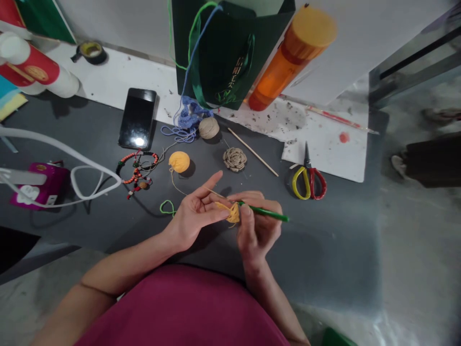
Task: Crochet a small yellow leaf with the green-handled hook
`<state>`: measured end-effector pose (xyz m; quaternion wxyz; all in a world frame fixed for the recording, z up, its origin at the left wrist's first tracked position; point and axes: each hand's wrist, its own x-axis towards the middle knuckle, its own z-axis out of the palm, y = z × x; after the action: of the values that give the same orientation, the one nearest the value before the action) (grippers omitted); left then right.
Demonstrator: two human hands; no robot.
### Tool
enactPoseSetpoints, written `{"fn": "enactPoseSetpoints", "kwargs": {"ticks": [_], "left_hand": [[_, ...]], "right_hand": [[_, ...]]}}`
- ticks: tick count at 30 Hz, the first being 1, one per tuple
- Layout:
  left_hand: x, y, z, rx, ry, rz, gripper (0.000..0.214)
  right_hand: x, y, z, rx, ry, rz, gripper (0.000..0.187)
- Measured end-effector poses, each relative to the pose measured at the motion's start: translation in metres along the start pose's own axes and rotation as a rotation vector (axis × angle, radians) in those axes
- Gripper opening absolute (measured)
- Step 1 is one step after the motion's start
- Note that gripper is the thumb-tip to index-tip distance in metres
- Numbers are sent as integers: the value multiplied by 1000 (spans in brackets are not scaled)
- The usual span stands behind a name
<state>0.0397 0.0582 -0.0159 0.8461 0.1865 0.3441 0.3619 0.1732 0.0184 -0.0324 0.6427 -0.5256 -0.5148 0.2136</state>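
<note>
Head view: small yellow crochet piece near the front edge of the dark worktop, pinched narrowly by the left hand, with the right hand closed around a green crochet hook, its long axis running from the piece toward the worktop's right side. Yellow yarn ball farther back, beyond the left hand, its strand trailing down toward the piece.

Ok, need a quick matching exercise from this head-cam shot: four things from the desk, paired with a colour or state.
Things:
1. hook
2. scissors
3. phone
4. yarn ball

Colour or state:
A. yellow and red handles
B. black, lying on the desk
C. yellow, with yarn trailing from it
D. green, gripped in the right hand

Pairs: 1-D, 2-A, 3-B, 4-C
</note>
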Motion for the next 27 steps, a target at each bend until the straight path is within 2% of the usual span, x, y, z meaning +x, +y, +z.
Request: {"fn": "enactPoseSetpoints", "kwargs": {"ticks": [2,4,6,10,13,17,22,27], "left_hand": [[0,0,0,16,-1,18,82],[0,0,0,16,10,20,78],[0,1,0,8,15,13,75],[1,1,1,-5,-9,-7,69],[0,2,0,-11,-35,-37,66],[-1,3,-1,-7,-58,-59,64],[0,5,-1,-8,-77,-28,60],[-1,7,0,28,-61,-39,63]], "right_hand": [[-5,3,-1,-160,28,-173,24],[-10,5,-1,-217,47,-230,31],[-12,4,2,-113,57,-137,31],[-6,0,7,287,73,132,19],[0,-1,8,447,79,238,10],[3,-1,6,462,70,328,4],[3,-1,4,447,41,373,6],[5,-4,0,563,12,472,8]]}}
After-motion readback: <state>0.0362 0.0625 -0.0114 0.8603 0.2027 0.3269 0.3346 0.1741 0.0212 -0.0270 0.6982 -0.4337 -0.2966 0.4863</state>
